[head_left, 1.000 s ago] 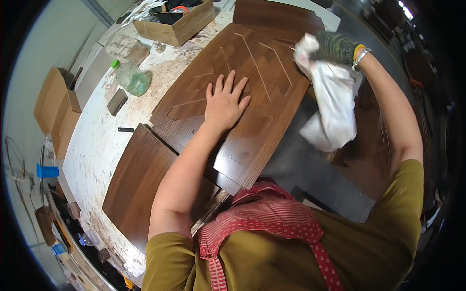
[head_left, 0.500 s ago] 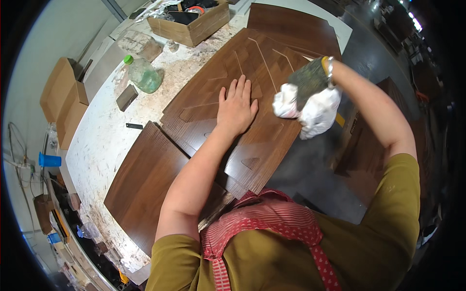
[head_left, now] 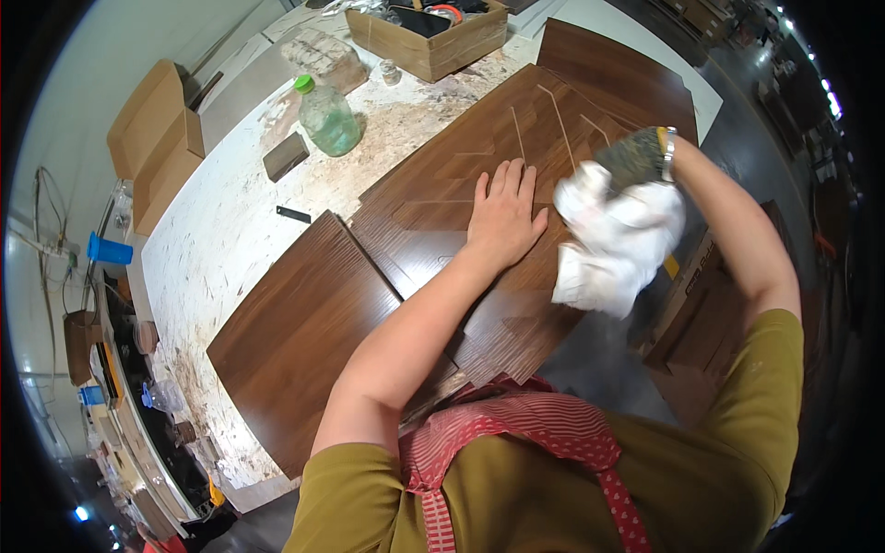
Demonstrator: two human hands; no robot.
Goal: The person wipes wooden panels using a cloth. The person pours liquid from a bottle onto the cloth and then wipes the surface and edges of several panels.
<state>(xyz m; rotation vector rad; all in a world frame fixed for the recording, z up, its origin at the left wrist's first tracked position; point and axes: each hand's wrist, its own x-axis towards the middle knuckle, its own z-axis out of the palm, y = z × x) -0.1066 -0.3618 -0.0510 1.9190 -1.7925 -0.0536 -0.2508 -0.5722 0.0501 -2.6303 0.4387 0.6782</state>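
Observation:
A dark brown wood-grain panel (head_left: 429,198) with pale inlaid lines lies on top of the white table in front of me. Bare and flat, my left hand (head_left: 502,212) rests on the panel's middle, its fingers spread. My right hand (head_left: 636,157) wears a dark green glove and grips a white cloth (head_left: 622,230) at the panel's right side. The cloth hangs down over the right edge and is somewhat blurred. The gloved fingertips are partly hidden behind the cloth.
Another brown panel (head_left: 286,341) lies near left, a further one (head_left: 618,69) at the far end. On the stained white table (head_left: 198,244) stand a green-capped bottle (head_left: 329,120), a small block (head_left: 287,158), a black strip (head_left: 293,214) and a cardboard box (head_left: 433,51) of tools. Cartons (head_left: 710,304) stand right.
The view has shifted, so the table sits farther right in it. My right hand has swept the cloth, which now hangs more spread out. My left hand stays flat on the panel.

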